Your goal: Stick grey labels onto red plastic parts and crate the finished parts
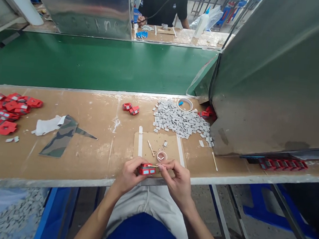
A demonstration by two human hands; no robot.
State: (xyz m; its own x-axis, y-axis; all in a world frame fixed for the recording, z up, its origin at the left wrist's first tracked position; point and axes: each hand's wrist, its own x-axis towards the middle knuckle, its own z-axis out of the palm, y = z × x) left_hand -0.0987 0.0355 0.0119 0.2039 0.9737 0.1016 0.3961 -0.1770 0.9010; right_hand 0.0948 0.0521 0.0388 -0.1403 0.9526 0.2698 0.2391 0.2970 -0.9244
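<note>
At lower centre, I have a casing [147, 170] in my left hand [129, 172], a swab [153, 166] in my right hand [178, 179]. Just above, a board [173, 151] lies on the table [93, 162], a tile heap [180, 119] to its upper right, a cloth [60, 138] left, more casings [14, 106] far left.

Red piece [144, 168], grey tiles [180, 121], camouflage cloth [58, 138]

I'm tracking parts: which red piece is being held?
The red piece in the left hand; the other red pieces lie on the bench, untouched by either hand.
</note>
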